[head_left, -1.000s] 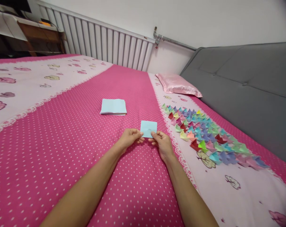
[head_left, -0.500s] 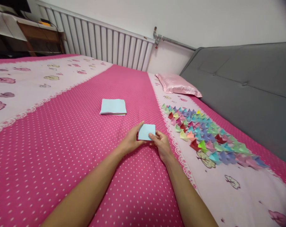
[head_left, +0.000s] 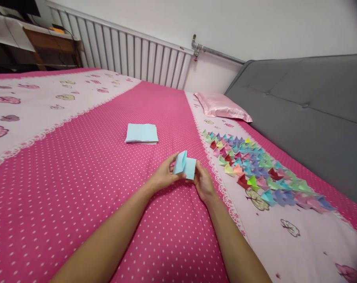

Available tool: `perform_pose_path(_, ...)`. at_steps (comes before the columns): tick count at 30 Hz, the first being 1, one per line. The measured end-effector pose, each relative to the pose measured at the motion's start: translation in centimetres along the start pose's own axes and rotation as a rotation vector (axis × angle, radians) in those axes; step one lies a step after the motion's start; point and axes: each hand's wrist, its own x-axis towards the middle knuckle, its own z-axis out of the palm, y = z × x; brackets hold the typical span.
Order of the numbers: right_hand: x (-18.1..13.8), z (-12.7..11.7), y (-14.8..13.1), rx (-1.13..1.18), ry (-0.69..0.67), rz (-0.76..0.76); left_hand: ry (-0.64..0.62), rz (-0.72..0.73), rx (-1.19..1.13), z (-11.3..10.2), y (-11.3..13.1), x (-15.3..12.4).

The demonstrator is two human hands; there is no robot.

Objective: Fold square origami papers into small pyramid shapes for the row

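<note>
A small light-blue folded paper is pinched between both my hands just above the pink dotted bedspread. My left hand grips its left flap, which stands up at an angle. My right hand holds the right half from behind and below. A stack of light-blue paper sheets lies on the bed beyond my hands. To the right, many small folded paper shapes in several colours are laid out in rows on the pale strip of the sheet.
A pink satin pillow lies at the head of the bed beside the grey padded headboard. A white radiator lines the far wall. A wooden table stands at the far left.
The flat blue paper was drawn closer to me and its left half has been folded upward, so it now stands in a V between my hands.
</note>
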Motion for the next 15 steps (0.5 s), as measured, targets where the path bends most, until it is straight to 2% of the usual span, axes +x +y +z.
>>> perform_pose_path(3, -0.04, -0.09, 0.12, -0.033, 0.013, -0.043, 0.072, 0.013, -0.027, -0.09, -0.16, -0.01)
perform_pose_path(6, -0.07, -0.15, 0.14, -0.084, 0.027, -0.075, 0.158, -0.047, -0.031, -0.34, -0.41, -0.06)
perform_pose_path(10, -0.02, -0.17, 0.09, -0.136, 0.045, -0.155, 0.346, -0.165, -0.211, -0.65, -0.30, -0.01)
perform_pose_path(13, 0.08, -0.40, 0.06, -0.180, 0.053, -0.207, 0.387, -0.283, -0.323, -0.82, 0.17, 0.13)
perform_pose_path(15, 0.15, -0.72, 0.01, -0.226, 0.058, -0.199, 0.398, -0.303, -0.386, -0.88, 0.54, 0.24)
